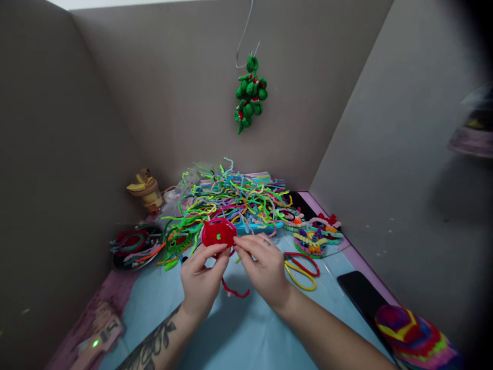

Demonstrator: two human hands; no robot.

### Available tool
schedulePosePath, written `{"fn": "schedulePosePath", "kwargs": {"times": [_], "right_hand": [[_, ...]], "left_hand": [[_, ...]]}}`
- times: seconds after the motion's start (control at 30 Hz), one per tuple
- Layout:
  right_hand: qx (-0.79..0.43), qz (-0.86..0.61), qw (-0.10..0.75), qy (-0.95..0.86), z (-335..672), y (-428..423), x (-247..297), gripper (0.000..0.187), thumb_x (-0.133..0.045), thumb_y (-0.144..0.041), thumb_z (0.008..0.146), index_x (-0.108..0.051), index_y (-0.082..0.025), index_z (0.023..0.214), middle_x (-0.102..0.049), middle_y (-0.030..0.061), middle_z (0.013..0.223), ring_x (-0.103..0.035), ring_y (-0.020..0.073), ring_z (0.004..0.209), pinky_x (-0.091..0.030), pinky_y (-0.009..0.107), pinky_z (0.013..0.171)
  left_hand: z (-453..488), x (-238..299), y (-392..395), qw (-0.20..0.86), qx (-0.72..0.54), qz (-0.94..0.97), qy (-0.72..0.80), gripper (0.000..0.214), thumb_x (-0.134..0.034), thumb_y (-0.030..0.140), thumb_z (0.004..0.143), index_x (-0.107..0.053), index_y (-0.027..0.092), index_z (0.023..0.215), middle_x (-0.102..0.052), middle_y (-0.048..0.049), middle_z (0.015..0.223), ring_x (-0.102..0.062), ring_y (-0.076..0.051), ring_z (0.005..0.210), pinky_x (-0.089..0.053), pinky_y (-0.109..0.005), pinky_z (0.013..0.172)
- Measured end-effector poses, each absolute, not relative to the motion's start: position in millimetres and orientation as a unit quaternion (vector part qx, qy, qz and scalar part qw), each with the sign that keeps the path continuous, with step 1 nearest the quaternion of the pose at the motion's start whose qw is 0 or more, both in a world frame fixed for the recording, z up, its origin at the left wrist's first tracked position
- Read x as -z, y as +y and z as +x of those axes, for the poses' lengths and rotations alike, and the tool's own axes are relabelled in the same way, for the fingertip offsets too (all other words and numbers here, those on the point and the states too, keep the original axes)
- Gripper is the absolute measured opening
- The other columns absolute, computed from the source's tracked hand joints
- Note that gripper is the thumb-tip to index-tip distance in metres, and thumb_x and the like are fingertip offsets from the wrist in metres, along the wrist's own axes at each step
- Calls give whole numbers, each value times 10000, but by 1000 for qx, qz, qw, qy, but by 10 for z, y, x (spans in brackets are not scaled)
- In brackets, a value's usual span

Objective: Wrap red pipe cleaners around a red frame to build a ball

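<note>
A round red disc (211, 234), seemingly coiled from fuzzy pipe cleaner, is held up between my hands above the table. A small green spot shows at its middle. My left hand (202, 277) pinches its lower edge between thumb and fingers. At the right edge, my right hand (264, 267) has thumb and fingertips closed on the rim. Below the disc dangles a red pipe cleaner end (238, 294); where it joins is hidden behind my fingers. Just beyond the disc lies a heap of multicoloured pipe cleaners (234, 198).
A bowl (134, 264) with coiled pieces stands left, near a glue gun (102, 334) with a green light. Right are yellow and red loops (304, 282), colourful pipe cleaner figures (310, 244), a black phone (360, 293) and a striped fuzzy object (416, 334). Green decoration (250, 95) hangs behind.
</note>
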State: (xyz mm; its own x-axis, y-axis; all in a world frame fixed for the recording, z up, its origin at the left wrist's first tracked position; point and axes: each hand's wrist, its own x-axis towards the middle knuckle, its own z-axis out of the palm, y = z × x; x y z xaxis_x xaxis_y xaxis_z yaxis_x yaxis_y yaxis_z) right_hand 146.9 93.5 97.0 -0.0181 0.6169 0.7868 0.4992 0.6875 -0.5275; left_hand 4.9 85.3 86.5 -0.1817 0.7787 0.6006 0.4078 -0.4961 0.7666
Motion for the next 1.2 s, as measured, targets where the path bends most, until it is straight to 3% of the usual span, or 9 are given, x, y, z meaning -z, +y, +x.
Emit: {"fn": "schedulePosePath", "kwargs": {"times": [0.1, 0.33, 0.47, 0.57, 0.67, 0.77, 0.87, 1.07, 1.2], "right_hand": [[-135, -417, 602, -668, 1439, 940, -977, 144, -619, -172, 827, -717, -238, 907, -715, 41, 847, -646, 181, 806, -506, 357, 763], [-334, -446, 603, -571, 1385, 992, -858, 44, -660, -203, 764, -696, -194, 739, -556, 100, 1215, -549, 234, 1140, -441, 396, 950], [-354, -448, 558, -603, 1449, 1012, -940, 93, -636, -210, 773, -649, -190, 683, -492, 91, 1300, -458, 246, 1242, -344, 420, 1038], [-341, -455, 529, -630, 1506, 994, -1042, 84, -588, -256, 812, -657, -209, 815, -419, 84, 1382, -428, 236, 1262, -346, 399, 1025], [-355, -464, 488, -648, 1495, 927, -1083, 217, -596, -320, 801, -570, -208, 985, -554, 108, 1186, -544, 223, 1084, -441, 356, 870], [-422, -458, 405, -670, 1414, 828, -1087, 385, -691, -293, 715, -485, -217, 1032, -626, 7, 826, -601, 176, 774, -459, 292, 696], [-443, -440, 370, -687, 1390, 754, -1148, 212, -594, -192, 777, -534, -223, 978, -585, -45, 653, -562, 136, 616, -420, 247, 593], [-360, -436, 544, -620, 1818, 908, -1315, 136, -527, -227, 843, -623, -226, 940, -634, 6, 800, -590, 133, 668, -451, 240, 590], [-251, -485, 560, -623, 2014, 1091, -1265, 148, -543, -273, 857, -633, -224, 963, -631, 18, 759, -597, 166, 685, -475, 289, 617]], "left_hand": [[55, -863, 861, 148, -606, 630, 462, 96, -698, 190, 735, -720, 239, 816, -720, 2, 753, -644, -134, 650, -513, -239, 624], [69, -895, 877, 130, -616, 653, 422, 124, -710, 144, 717, -714, 244, 792, -724, 7, 739, -645, -135, 668, -512, -269, 699], [56, -892, 899, 125, -613, 674, 393, 142, -712, 121, 706, -717, 242, 780, -714, 22, 680, -634, -124, 636, -505, -268, 712], [11, -857, 948, 135, -620, 649, 419, 123, -713, 147, 714, -722, 235, 801, -720, 11, 713, -636, -127, 650, -501, -249, 666], [-51, -824, 1013, 150, -633, 598, 469, 90, -712, 194, 721, -725, 216, 807, -715, -1, 731, -633, -133, 650, -497, -240, 630], [-102, -810, 1069, 170, -637, 569, 491, 105, -716, 231, 718, -724, 203, 819, -711, -13, 760, -642, -145, 682, -500, -244, 640], [-132, -820, 1107, 174, -628, 570, 501, 102, -708, 240, 723, -723, 200, 816, -709, -15, 766, -642, -144, 692, -499, -244, 657], [-140, -919, 1110, 212, -555, 636, 493, 55, -690, 217, 719, -730, 196, 752, -715, -14, 707, -636, -141, 648, -489, -240, 641], [-91, -950, 1071, 281, -528, 633, 491, 73, -706, 239, 704, -738, 193, 751, -725, -25, 712, -642, -149, 662, -491, -248, 659]]}}
